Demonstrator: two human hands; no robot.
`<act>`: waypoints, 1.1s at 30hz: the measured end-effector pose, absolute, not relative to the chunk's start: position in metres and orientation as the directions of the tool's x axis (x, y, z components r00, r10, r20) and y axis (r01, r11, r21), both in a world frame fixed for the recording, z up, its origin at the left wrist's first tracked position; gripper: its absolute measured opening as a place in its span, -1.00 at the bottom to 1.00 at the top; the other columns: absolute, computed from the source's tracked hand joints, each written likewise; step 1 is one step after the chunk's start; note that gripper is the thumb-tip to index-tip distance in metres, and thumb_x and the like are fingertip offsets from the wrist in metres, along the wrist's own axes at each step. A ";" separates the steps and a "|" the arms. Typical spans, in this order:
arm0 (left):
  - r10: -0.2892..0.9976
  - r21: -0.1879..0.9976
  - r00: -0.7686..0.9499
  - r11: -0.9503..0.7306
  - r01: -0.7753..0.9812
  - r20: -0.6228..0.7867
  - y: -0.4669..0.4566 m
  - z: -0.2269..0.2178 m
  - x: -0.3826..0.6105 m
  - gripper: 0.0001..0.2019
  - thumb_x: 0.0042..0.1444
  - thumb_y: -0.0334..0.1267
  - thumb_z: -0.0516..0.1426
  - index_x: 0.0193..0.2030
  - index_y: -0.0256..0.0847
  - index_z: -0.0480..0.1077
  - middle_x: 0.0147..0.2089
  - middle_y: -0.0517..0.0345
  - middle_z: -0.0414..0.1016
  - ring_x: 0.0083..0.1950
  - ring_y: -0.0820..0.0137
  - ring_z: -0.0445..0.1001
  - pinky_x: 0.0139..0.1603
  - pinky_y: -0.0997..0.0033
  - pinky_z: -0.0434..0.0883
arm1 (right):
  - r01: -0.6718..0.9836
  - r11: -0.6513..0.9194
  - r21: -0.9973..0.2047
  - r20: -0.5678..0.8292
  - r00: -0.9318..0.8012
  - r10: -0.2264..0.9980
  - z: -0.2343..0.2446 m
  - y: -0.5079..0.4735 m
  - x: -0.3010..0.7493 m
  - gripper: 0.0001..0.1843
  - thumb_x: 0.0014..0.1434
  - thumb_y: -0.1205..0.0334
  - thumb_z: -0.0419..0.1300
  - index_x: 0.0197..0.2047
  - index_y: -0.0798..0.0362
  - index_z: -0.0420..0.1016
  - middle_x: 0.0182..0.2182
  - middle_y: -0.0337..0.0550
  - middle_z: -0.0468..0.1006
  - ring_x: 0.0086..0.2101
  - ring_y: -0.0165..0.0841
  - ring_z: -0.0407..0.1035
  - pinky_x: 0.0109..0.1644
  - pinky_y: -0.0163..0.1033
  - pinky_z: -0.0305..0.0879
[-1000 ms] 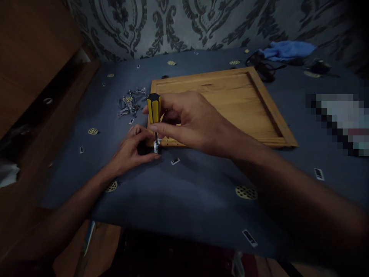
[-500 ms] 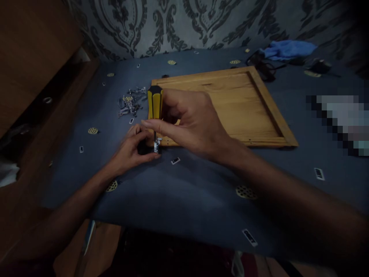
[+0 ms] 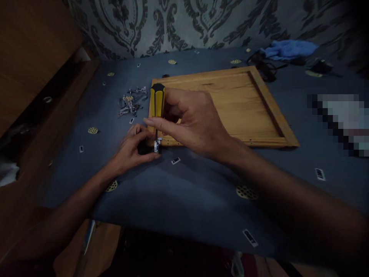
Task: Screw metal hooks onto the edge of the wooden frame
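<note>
My right hand [image 3: 190,117] is closed round a screwdriver [image 3: 157,102] with a yellow and black handle, held upright. Its shaft points down at a small metal hinge [image 3: 157,146] on the near left corner of a framed wooden panel [image 3: 233,104]. My left hand [image 3: 135,148] is at that corner, thumb at the near side of the hinge and fingers curled at its left, steadying it. The screwdriver tip meets the hinge; a screw there is too small to make out. The panel lies flat, with small holes along its near edge.
A pile of metal hinges [image 3: 131,105] lies left of the panel. Behind it on the right are a blue cloth [image 3: 290,50] and dark glasses [image 3: 265,67]. A blurred-out object [image 3: 343,121] is at the right. A wooden cabinet [image 3: 37,54] borders the left side.
The screwdriver handle has turned slightly and its top has shifted a little to the right with my right hand. My left hand stays at the hinge.
</note>
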State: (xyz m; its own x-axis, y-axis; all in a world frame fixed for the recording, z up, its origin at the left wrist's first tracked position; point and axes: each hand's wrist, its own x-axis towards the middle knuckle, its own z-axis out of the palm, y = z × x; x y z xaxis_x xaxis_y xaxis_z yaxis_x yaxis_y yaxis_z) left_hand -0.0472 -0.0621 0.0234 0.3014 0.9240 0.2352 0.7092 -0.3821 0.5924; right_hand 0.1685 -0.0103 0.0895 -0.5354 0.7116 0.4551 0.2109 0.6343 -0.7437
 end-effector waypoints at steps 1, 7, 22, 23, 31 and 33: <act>0.924 0.594 0.300 -0.382 0.708 0.237 -0.062 0.023 -0.047 -0.58 0.07 0.11 0.39 -0.06 -0.11 0.53 -0.11 0.09 0.45 -0.04 0.20 0.43 -0.01 0.18 0.42 | 0.214 0.630 -0.747 0.449 -0.536 0.715 0.090 -0.010 0.169 -0.79 0.33 0.08 0.31 -0.27 -0.02 0.44 -0.34 -0.20 0.56 -0.27 -0.27 0.47 -0.11 -0.14 0.49; 0.923 0.604 0.297 -0.384 0.698 0.244 -0.062 0.021 -0.048 -0.57 0.08 0.11 0.39 -0.04 -0.11 0.53 -0.10 0.08 0.46 -0.02 0.17 0.42 0.04 0.13 0.41 | 0.217 0.629 -0.746 0.449 -0.533 0.717 0.090 -0.011 0.169 -0.81 0.33 0.09 0.30 -0.25 -0.03 0.43 -0.34 -0.19 0.55 -0.25 -0.26 0.47 -0.15 -0.17 0.47; 0.934 0.599 0.299 -0.356 0.717 0.198 -0.062 0.024 -0.048 -0.55 0.06 0.08 0.42 -0.02 -0.12 0.54 -0.05 0.06 0.46 0.07 0.14 0.42 0.13 0.11 0.41 | 0.224 0.632 -0.742 0.447 -0.538 0.715 0.089 -0.009 0.167 -0.77 0.32 0.08 0.31 -0.30 -0.03 0.40 -0.37 -0.20 0.52 -0.29 -0.28 0.43 -0.18 -0.18 0.44; 0.934 0.599 0.298 -0.354 0.718 0.196 -0.062 0.024 -0.048 -0.54 0.06 0.09 0.42 -0.01 -0.12 0.54 -0.05 0.05 0.46 0.07 0.13 0.42 0.14 0.10 0.41 | 0.224 0.631 -0.742 0.444 -0.540 0.714 0.088 -0.009 0.167 -0.77 0.32 0.08 0.31 -0.30 -0.04 0.40 -0.37 -0.20 0.52 -0.30 -0.28 0.43 -0.18 -0.17 0.43; 0.931 0.596 0.295 -0.364 0.716 0.215 -0.062 0.023 -0.048 -0.54 0.06 0.15 0.39 -0.03 -0.10 0.54 -0.07 0.06 0.48 0.02 0.14 0.45 0.08 0.12 0.44 | 0.199 0.637 -0.745 0.452 -0.552 0.701 0.087 -0.010 0.167 -0.81 0.34 0.11 0.28 -0.28 -0.04 0.41 -0.36 -0.18 0.53 -0.27 -0.26 0.44 -0.17 -0.17 0.45; 0.930 0.584 0.299 -0.368 0.723 0.216 -0.062 0.024 -0.048 -0.53 0.06 0.15 0.39 -0.03 -0.11 0.54 -0.07 0.07 0.49 0.01 0.15 0.45 0.07 0.13 0.44 | 0.196 0.641 -0.742 0.451 -0.562 0.693 0.088 -0.011 0.167 -0.81 0.35 0.10 0.27 -0.28 -0.04 0.40 -0.36 -0.19 0.53 -0.27 -0.26 0.44 -0.17 -0.17 0.44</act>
